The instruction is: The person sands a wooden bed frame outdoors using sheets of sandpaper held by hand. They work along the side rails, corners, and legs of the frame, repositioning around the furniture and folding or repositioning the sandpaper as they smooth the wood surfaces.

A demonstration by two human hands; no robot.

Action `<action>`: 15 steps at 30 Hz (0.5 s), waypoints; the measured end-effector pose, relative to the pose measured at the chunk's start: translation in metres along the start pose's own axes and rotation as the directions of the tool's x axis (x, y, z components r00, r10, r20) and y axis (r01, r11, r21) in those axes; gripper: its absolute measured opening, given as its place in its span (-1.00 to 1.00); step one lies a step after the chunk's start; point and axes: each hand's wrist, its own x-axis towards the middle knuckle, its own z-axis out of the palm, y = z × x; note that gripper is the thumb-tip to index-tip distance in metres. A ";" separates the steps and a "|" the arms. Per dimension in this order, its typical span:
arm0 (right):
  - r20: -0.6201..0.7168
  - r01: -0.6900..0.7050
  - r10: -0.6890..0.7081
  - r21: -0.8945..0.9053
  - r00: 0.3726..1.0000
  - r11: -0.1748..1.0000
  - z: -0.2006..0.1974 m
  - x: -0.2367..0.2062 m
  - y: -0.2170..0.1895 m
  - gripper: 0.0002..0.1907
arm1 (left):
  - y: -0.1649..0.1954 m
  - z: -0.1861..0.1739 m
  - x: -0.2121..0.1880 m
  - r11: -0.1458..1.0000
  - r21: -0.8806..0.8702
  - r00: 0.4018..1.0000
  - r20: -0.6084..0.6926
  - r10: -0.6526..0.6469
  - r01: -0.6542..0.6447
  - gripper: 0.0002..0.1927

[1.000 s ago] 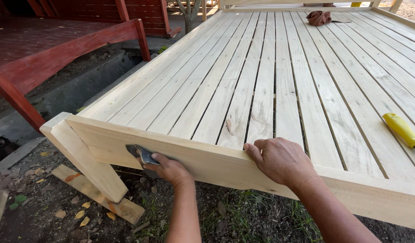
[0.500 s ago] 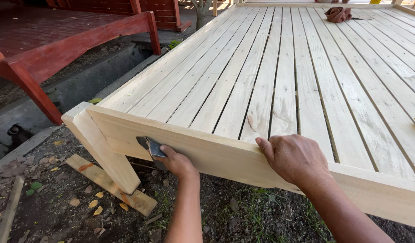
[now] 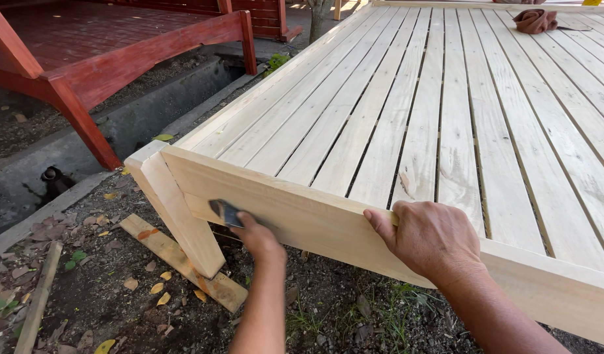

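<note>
A large pale slatted wooden platform [image 3: 446, 118] fills the view. My left hand [image 3: 261, 237] presses a dark piece of sandpaper [image 3: 224, 211] against the platform's front side board [image 3: 302, 216], close to its slanted corner leg [image 3: 177, 210]. My right hand [image 3: 433, 239] rests on the top edge of that same board, fingers curled over the rim, holding nothing else.
A red wooden structure [image 3: 118, 52] stands at the left beyond a concrete gutter [image 3: 125, 124]. A loose plank [image 3: 177, 259] lies on the dirt under the leg, among dry leaves. A brown cloth [image 3: 534, 19] sits on the platform's far end.
The view has shifted closer and to the right along the board. My left hand slid the sandpaper a little along the side board. The yellow-handled tool at the right edge is out of view.
</note>
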 end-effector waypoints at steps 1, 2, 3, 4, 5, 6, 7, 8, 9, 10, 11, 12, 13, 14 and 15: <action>-0.003 -0.007 0.007 0.003 1.000 1.000 0.000 0.000 0.000 -0.17 | 0.016 0.000 0.015 1.000 -0.002 1.000 -0.018 -0.018 0.018 -0.34; -0.007 -0.013 0.013 0.003 1.000 1.000 0.000 0.000 -0.001 -0.17 | 0.025 0.002 0.021 0.999 -0.006 0.999 -0.036 -0.036 0.035 -0.35; -0.013 -0.018 0.018 0.004 1.000 1.000 0.000 -0.001 -0.001 -0.18 | 0.027 0.005 0.015 0.998 -0.008 0.997 -0.055 -0.056 0.056 -0.35; -0.022 -0.025 0.025 0.006 0.999 1.000 0.000 -0.001 -0.001 -0.19 | 0.019 0.007 0.001 1.000 0.012 0.998 -0.058 -0.002 0.003 -0.33; -0.037 -0.033 0.033 0.006 0.999 0.999 0.001 0.000 -0.001 -0.20 | 0.004 0.011 -0.019 0.998 0.029 0.997 -0.056 0.053 -0.052 -0.30; -0.044 -0.030 0.030 0.004 0.999 1.000 0.001 0.000 0.000 -0.20 | -0.020 0.014 -0.044 0.980 0.061 0.981 0.035 0.189 -0.191 -0.28; -0.045 -0.027 0.027 0.000 0.999 1.000 0.002 0.000 0.001 -0.20 | -0.041 0.012 -0.065 0.942 0.084 0.941 0.128 0.313 -0.324 -0.25; -0.047 -0.023 0.023 -0.003 0.999 1.000 0.003 0.000 0.001 -0.20 | -0.052 0.008 -0.069 0.954 0.079 0.950 0.140 0.278 -0.290 -0.22; -0.041 -0.029 0.028 -0.023 0.999 0.999 0.004 0.001 0.001 -0.20 | -0.060 0.004 -0.068 0.963 0.072 0.957 0.155 0.245 -0.259 -0.19; -0.031 -0.034 0.032 -0.044 0.999 0.998 0.005 0.002 0.001 -0.20 | -0.061 -0.002 -0.059 0.972 0.067 0.963 0.167 0.211 -0.224 -0.16; -0.019 -0.037 0.036 -0.064 0.999 0.997 0.006 0.002 0.001 -0.20 | -0.053 -0.008 -0.040 0.975 0.115 0.975 0.132 0.177 -0.192 -0.19; -0.020 -0.036 0.034 -0.070 0.999 0.997 0.007 0.003 0.000 -0.20 | -0.036 -0.014 -0.014 0.974 0.160 0.985 0.098 0.144 -0.158 -0.21; -0.021 -0.033 0.031 -0.077 0.999 0.996 0.008 0.003 0.000 -0.19 | -0.012 -0.019 0.015 0.985 0.142 0.994 0.076 0.083 -0.093 -0.29; -0.025 -0.033 0.032 -0.081 0.999 0.996 0.008 0.003 0.000 -0.19 | 0.008 -0.018 0.035 0.992 0.124 0.998 0.061 0.023 -0.030 -0.34; -0.029 -0.033 0.031 -0.067 0.999 0.997 0.008 0.003 0.000 -0.19 | 0.018 -0.014 0.042 0.994 0.102 0.999 0.016 0.030 -0.031 -0.35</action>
